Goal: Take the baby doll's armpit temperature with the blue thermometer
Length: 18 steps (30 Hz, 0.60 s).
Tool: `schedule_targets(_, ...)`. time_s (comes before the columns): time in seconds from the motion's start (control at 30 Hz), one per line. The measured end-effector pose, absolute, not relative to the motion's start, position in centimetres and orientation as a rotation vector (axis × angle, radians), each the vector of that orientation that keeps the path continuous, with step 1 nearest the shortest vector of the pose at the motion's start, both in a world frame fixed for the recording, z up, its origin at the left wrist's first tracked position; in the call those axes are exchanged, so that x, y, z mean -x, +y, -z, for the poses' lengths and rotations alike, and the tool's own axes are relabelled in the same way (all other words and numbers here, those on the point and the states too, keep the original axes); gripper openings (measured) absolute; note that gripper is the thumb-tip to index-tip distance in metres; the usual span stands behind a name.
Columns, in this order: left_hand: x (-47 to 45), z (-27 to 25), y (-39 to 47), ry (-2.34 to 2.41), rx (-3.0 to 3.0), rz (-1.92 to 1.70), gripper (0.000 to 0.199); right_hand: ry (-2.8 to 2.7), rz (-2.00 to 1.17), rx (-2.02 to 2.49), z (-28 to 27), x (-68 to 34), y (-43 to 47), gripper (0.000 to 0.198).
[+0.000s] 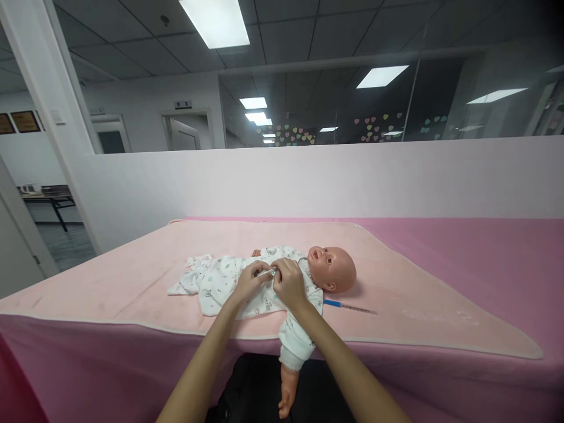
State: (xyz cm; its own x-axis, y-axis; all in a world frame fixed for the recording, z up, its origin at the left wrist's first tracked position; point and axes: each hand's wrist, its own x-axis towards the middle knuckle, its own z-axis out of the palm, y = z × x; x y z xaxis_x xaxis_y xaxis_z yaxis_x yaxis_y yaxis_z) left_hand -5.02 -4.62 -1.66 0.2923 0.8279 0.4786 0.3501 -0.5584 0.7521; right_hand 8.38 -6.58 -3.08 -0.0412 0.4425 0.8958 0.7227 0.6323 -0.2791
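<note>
A baby doll [331, 269] in a white printed romper [217, 284] lies on its back on a pale pink blanket [132, 282], head to the right. One doll arm [291, 376] hangs over the table's front edge. My left hand [250, 281] and my right hand [288, 283] meet on the doll's chest, both pinching the romper's front where a small light-coloured piece shows between the fingers. What that piece is I cannot make out.
A thin blue-ended stick [348, 305], like a thermometer, lies on the blanket just right of the doll's shoulder. The table has a darker pink cover [484, 252]. A white partition wall [308, 176] stands behind. A doorway and a desk [48, 200] are at far left.
</note>
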Motion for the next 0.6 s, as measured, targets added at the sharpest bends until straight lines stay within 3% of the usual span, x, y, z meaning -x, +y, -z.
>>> schedule_targets(0.2,5.04,1.22,-5.04,1.103,-2.098,-1.17,0.011,-1.683,0.283,0.993,3.05,-8.35,-6.7,0.024)
schedule_targets(0.4,4.94,1.3,-5.19,1.092,-2.094,-1.162,0.029,-1.678,0.259,0.99,3.11,-8.37,-6.66,0.025)
schedule_targets(0.6,4.96,1.07,-5.46,1.099,-2.033,-1.225,0.032,-1.683,0.26,0.997,3.06,-8.38,-6.74,0.025)
